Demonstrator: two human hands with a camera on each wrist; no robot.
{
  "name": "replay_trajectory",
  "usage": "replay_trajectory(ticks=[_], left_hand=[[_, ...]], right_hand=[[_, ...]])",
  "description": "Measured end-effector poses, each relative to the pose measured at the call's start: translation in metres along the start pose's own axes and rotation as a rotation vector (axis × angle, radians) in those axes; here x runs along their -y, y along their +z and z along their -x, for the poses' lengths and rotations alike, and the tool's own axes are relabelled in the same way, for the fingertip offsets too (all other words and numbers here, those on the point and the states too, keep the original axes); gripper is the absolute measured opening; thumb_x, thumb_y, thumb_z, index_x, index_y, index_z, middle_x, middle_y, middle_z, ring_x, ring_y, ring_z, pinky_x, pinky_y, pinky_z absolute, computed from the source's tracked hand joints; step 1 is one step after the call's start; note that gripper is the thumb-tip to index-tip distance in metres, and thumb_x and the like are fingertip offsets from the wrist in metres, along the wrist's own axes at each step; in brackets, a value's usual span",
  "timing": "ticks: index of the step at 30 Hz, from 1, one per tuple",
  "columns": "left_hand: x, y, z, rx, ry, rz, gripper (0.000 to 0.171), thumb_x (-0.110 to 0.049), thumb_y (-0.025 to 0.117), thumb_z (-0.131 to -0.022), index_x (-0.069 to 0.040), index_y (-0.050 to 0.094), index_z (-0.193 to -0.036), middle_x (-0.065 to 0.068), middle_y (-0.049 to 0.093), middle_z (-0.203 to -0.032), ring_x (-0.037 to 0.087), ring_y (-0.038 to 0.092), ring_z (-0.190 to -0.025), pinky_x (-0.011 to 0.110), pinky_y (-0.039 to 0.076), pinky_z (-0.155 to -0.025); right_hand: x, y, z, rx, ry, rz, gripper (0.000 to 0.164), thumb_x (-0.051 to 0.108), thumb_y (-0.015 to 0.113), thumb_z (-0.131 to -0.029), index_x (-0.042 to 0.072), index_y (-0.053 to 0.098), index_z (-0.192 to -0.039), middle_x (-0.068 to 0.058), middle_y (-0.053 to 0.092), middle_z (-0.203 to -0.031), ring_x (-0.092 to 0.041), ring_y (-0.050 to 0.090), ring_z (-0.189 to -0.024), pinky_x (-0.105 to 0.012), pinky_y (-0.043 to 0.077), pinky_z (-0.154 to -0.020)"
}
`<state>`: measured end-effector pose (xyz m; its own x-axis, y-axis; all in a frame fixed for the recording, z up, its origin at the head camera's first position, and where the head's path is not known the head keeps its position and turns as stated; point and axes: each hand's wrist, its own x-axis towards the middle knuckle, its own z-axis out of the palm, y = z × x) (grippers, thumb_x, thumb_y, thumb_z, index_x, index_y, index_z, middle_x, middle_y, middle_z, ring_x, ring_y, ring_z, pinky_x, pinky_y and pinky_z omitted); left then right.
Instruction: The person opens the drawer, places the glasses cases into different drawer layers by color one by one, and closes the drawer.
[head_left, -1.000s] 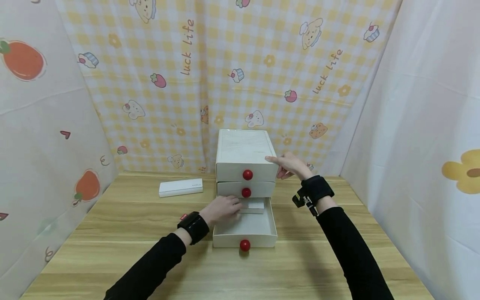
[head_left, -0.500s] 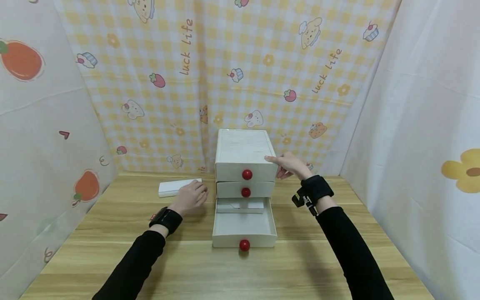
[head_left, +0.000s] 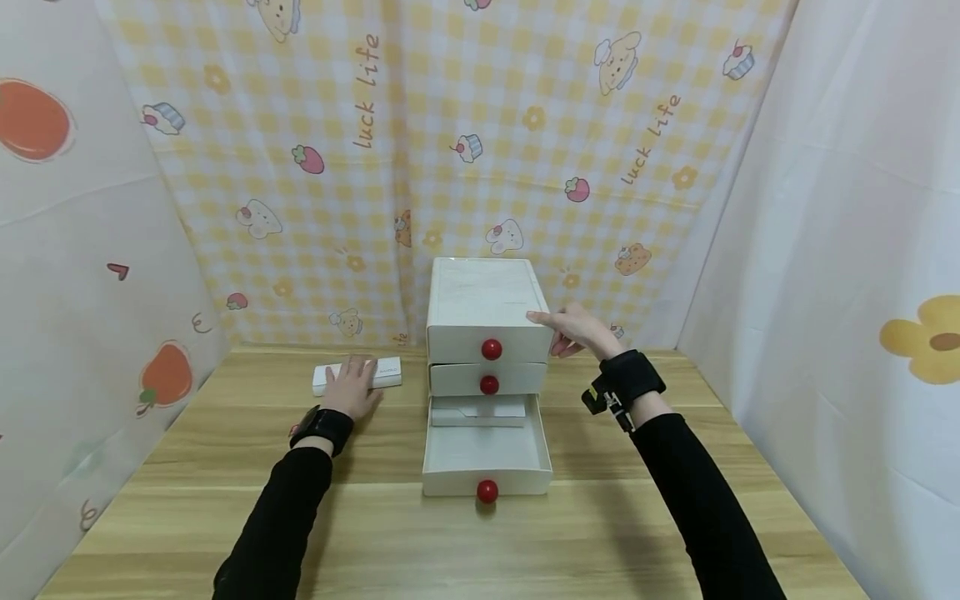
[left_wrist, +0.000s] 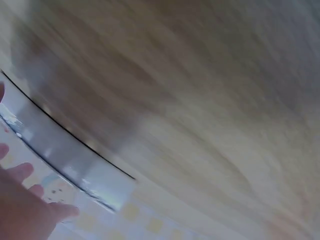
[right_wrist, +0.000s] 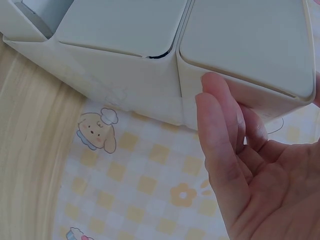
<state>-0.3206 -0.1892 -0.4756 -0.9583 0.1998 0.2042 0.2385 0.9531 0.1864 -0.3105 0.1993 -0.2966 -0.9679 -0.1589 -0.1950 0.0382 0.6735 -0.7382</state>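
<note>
My left hand (head_left: 351, 388) lies with spread fingers over a slim white oblong box (head_left: 388, 372) on the table, left of the drawer cabinet. In the left wrist view, this white box (left_wrist: 75, 142) runs beside the fingers. My right hand (head_left: 581, 329) rests at the right side of the white drawer cabinet (head_left: 487, 287), thumb on its top edge. The right wrist view shows the fingers (right_wrist: 217, 135) close along the cabinet's side. Its bottom drawer (head_left: 480, 482) is pulled out and contains another white oblong box (head_left: 480, 414) at the back.
The two upper drawers with red knobs (head_left: 491, 349) are closed. A yellow checked curtain (head_left: 330, 167) hangs right behind the cabinet, and white cloths (head_left: 825, 208) enclose both sides. The wooden table (head_left: 360, 533) extends in front of the open drawer.
My left hand has come out of the open drawer, moved left and reached over the white box on the table. The right hand has stayed at the cabinet.
</note>
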Motion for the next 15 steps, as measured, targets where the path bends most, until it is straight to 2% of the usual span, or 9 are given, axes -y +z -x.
replay_trajectory(ticks=[3, 6, 11, 15], left_hand=[[0.0060, 0.0004, 0.0025, 0.071, -0.065, -0.011, 0.063, -0.031, 0.057, -0.094, -0.005, 0.033, -0.146, 0.029, 0.030, -0.149, 0.048, 0.021, -0.140, 0.074, 0.013, -0.105], [0.0091, 0.0024, 0.0037, 0.093, -0.095, -0.036, 0.063, -0.032, 0.055, -0.095, -0.006, 0.031, -0.147, 0.029, 0.027, -0.151, 0.049, 0.020, -0.141, 0.075, 0.013, -0.105], [0.0063, 0.0045, 0.0033, 0.019, -0.095, -0.032, 0.060, -0.032, 0.061, -0.091, -0.006, 0.040, -0.141, 0.030, 0.036, -0.143, 0.052, 0.027, -0.136, 0.077, 0.016, -0.102], [0.0037, 0.0064, 0.0023, -0.026, -0.107, -0.047, 0.059, -0.034, 0.065, -0.088, -0.007, 0.043, -0.136, 0.031, 0.042, -0.130, 0.054, 0.034, -0.126, 0.077, 0.021, -0.099]], right_hand=[[0.0000, 0.0003, 0.0001, -0.003, -0.006, -0.004, 0.055, 0.055, 0.055, -0.090, 0.001, 0.065, -0.081, -0.004, 0.063, -0.059, -0.018, 0.065, -0.058, -0.030, 0.056, -0.061], [0.0002, 0.0007, 0.0007, -0.001, -0.012, -0.006, 0.056, 0.055, 0.055, -0.090, 0.001, 0.065, -0.080, -0.004, 0.063, -0.059, -0.017, 0.064, -0.056, -0.030, 0.056, -0.060], [0.0004, 0.0005, 0.0022, -0.002, -0.019, -0.013, 0.056, 0.054, 0.055, -0.090, 0.001, 0.065, -0.077, -0.005, 0.063, -0.059, -0.015, 0.063, -0.054, -0.029, 0.056, -0.059], [-0.0002, 0.0008, 0.0019, -0.002, -0.023, -0.012, 0.056, 0.055, 0.055, -0.089, 0.001, 0.066, -0.077, -0.005, 0.064, -0.059, -0.020, 0.065, -0.058, -0.030, 0.056, -0.059]])
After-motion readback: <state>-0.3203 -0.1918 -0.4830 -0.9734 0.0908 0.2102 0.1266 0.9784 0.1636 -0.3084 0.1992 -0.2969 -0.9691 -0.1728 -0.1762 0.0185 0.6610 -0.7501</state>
